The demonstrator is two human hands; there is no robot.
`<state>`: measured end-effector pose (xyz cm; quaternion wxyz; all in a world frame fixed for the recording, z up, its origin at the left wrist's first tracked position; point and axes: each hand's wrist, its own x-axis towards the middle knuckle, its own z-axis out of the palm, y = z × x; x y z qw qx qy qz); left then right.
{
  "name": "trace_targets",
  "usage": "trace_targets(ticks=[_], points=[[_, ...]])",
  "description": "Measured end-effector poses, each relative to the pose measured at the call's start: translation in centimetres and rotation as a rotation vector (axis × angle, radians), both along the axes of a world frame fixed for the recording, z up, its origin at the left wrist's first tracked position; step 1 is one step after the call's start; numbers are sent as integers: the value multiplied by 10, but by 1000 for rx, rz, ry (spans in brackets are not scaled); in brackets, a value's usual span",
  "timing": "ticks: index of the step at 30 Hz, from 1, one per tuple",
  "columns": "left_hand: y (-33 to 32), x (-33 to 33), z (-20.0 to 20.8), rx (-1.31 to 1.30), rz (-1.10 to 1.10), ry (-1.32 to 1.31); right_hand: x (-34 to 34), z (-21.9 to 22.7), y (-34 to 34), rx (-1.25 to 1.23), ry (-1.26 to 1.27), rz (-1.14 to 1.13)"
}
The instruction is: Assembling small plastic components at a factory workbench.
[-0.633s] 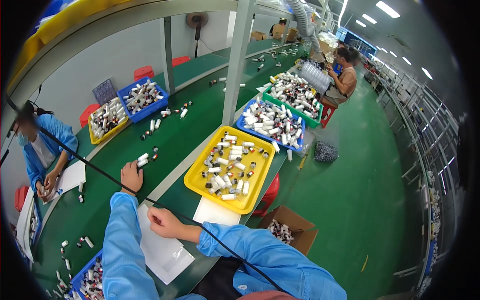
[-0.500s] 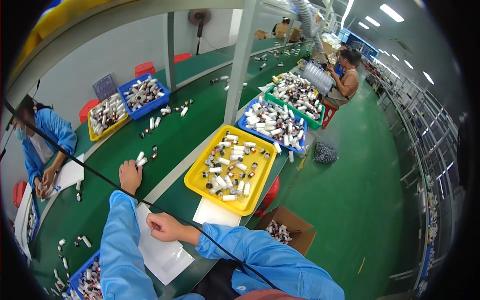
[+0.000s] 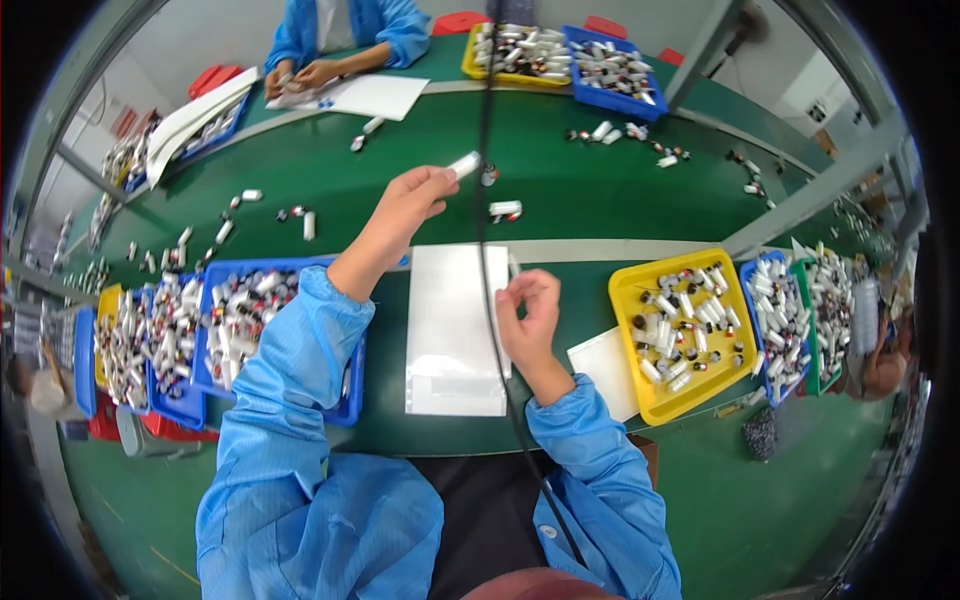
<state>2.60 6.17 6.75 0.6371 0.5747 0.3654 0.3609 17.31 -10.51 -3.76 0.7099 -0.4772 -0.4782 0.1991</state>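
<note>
Left hand [image 3: 405, 205] raised over green table [image 3: 560, 205], fingertips pinched on small white cylinder [image 3: 464, 164]. Right hand [image 3: 528, 315] at right edge of white sheet [image 3: 455, 330], fingers curled; whether it holds anything, cannot tell. Hands apart. Best keep pinch firm, cylinder level, clear of hanging black cable [image 3: 487, 200]. Blue bin [image 3: 245, 320] crowds left, yellow bin [image 3: 685, 330] right; open room ahead, few loose parts [image 3: 505, 209].

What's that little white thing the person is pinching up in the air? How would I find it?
Start at the long green table and find the white sheet lying in front of the person. Just above it, the left hand reaches out, and the small white tube sticks out of its fingertips. Similar small pieces lie on the table or in bins; this is the only one held in the air.
</note>
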Motion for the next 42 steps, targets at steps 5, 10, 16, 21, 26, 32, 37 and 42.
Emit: trace_targets(ticks=[5,10,16,21,26,32,37,42], points=[[-36,-38,6,-73,288,-364,-18,26,17,1,-211,-39],[-44,-46,-20,-729,-28,-727,-51,24,24,-20,-284,160],[-53,-35,-44,-848,-325,-754,-41,7,23,-162,-298,127],[-65,-29,-41,-294,-276,-283,-37,6,28,-50,-95,76],[-59,-34,-40,-139,-255,-124,-36,7,24,-48,-199,28],[-58,-34,-40,-183,-158,-235,-38,2,26,-31,-83,121],[-54,-37,-39,-133,-188,-205,-20,26,27,7,-239,23],[-55,-35,-36,-74,-240,-109,-15,44,19,-195,290,299]])
